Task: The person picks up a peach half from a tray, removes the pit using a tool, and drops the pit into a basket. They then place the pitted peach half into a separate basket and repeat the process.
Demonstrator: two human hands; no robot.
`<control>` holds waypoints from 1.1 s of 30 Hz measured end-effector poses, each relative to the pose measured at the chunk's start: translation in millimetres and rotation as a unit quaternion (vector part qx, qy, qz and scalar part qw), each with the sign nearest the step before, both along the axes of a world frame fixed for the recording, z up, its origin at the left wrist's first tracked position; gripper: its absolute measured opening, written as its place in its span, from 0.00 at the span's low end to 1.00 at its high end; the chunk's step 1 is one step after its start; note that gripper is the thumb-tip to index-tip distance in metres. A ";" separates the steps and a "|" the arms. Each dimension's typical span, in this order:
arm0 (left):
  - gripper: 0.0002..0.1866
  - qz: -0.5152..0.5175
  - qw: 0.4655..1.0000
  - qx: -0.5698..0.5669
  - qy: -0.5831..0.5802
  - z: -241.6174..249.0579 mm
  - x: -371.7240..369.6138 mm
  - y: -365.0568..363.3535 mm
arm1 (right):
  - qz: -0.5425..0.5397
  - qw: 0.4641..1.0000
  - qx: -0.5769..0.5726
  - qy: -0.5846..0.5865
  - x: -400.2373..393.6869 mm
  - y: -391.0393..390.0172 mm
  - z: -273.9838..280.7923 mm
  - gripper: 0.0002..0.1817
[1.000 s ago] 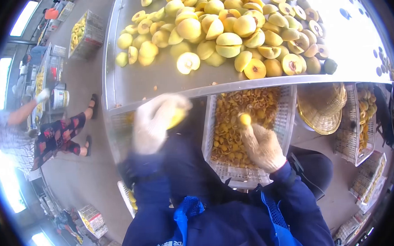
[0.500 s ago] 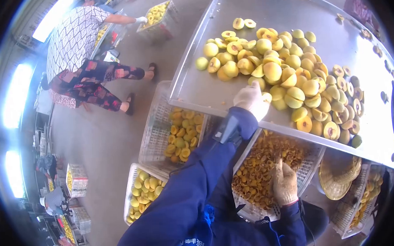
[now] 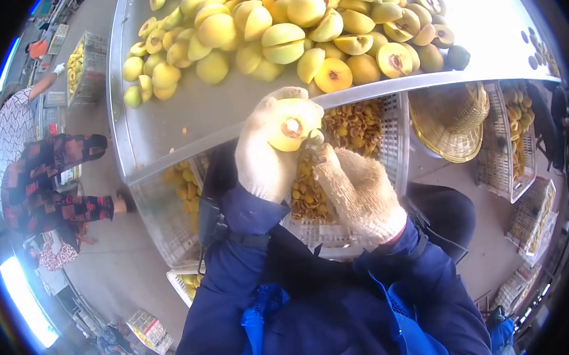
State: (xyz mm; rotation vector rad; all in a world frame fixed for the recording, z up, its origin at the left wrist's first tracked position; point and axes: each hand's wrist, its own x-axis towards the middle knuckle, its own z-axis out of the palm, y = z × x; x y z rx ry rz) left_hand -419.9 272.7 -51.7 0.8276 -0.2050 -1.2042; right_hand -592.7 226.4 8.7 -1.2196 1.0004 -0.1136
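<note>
My left hand (image 3: 261, 156), in a pale glove, is closed around a yellow peach half (image 3: 287, 125) with its cut face turned up and a pale spot at its centre. My right hand (image 3: 361, 193), in a knitted beige glove, is closed just beside it. Its fingertips are near the fruit's lower right edge, around a small dark greyish thing (image 3: 313, 144) that I cannot make out. Ahead of both hands, a pile of halved peaches (image 3: 284, 35) lies on the metal table (image 3: 193, 115). Under the hands is a crate of brown and orange scraps (image 3: 358, 130).
The table's raised metal rim (image 3: 357, 93) runs just beyond my hands. At lower left stands a crate of peach halves (image 3: 163, 224). A straw hat (image 3: 453, 122) and another crate (image 3: 506, 161) are at right. A person in patterned trousers (image 3: 56, 181) is at far left.
My left hand has come back from the pile with a peach half. My right hand has risen from over the scrap crate to meet it. The view has shifted toward the right.
</note>
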 end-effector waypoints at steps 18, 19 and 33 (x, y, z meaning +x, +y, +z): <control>0.25 -0.015 0.988 -0.099 0.118 -5.1 -10.1 3.9 | 0.012 0.981 -0.188 -0.049 3.9 15.5 -33.8 0.12; 0.24 -0.005 0.988 -0.085 0.127 -6.9 -10.5 4.3 | 0.013 0.980 -0.192 -0.050 5.6 15.3 -32.5 0.12; 0.28 -0.007 0.997 0.013 0.072 -8.6 -18.6 4.9 | 0.081 0.931 -0.342 -0.101 0.9 25.6 -57.2 0.29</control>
